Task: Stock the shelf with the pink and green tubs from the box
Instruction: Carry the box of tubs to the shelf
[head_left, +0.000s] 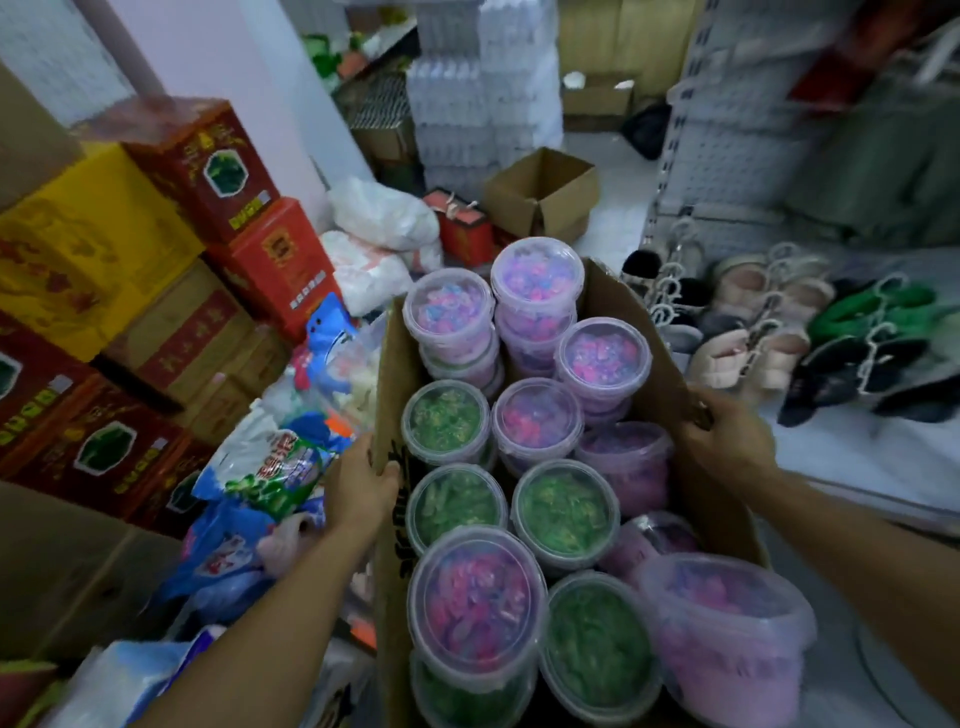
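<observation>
Cluttered stockroom floor surrounds a cardboard box packed with pink tubs and green tubs, gripped at its left wall by the left hand and at its right rim by the right hand, both forearms outstretched, beside a white shelf of slippers.

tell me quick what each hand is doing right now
Left hand: grips the left wall of the cardboard box.
Right hand: grips the box's right wall, fingers curled over the edge.
</observation>
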